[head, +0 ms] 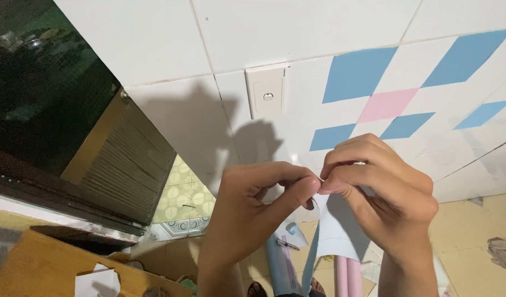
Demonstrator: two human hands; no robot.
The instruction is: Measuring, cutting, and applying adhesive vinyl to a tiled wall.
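Note:
My left hand (253,214) and my right hand (382,192) meet in front of a white tiled wall. Both pinch the top corner of a square paper sheet (336,231), white on the side facing me with a blue edge showing at its left. The fingertips touch at the corner, as if picking at the layers there. The sheet hangs down below my right hand. On the wall above are blue square stickers (356,72) and a pink square sticker (386,104), set on their points in a pattern.
A white wall switch (266,92) sits just left of the stickers. Below on the floor stand blue (279,269) and pink (347,278) paper rolls. A wooden surface (38,267) with a white scrap lies at lower left. A dark window and wooden frame (49,99) fill the left.

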